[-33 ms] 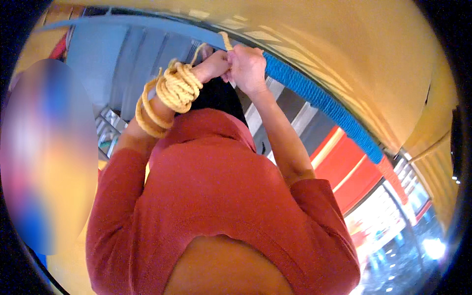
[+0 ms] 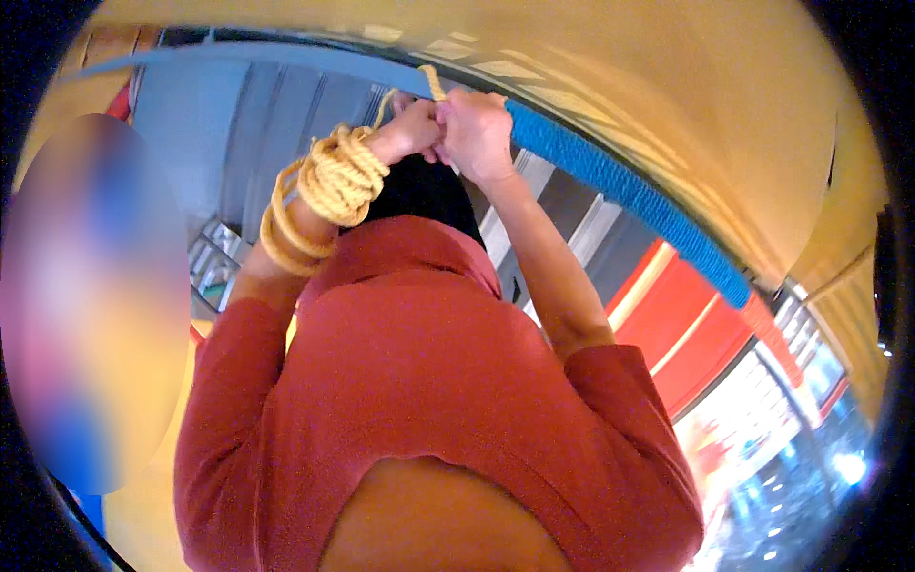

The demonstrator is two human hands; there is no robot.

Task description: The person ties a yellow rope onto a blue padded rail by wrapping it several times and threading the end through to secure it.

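A thick coil of yellow rope point(image 2: 341, 176) is wound around my left forearm, with two looser loops hanging nearer the elbow. My left hand point(image 2: 412, 129) and my right hand point(image 2: 477, 133) meet beneath a curved bar point(image 2: 305, 57), both closed. A short length of the yellow rope lies over the bar just above my right hand, its lower part running into my fingers. A thinner-looking strand rises from the coil beside my left hand. The exact grip between the fingers is hidden. Right of my hands, tightly wound blue rope point(image 2: 620, 186) covers the bar.
Farther right along the bar comes an orange-red wrapped section point(image 2: 774, 338). A large yellow surface point(image 2: 667, 86) arches beyond the bar. Below stand grey ridged panels point(image 2: 295, 114) and a red panel point(image 2: 681, 324). A blurred patch covers the left side.
Both hands and the rope have shifted very slightly left in view, as the whole view moves a little. The grip looks the same.
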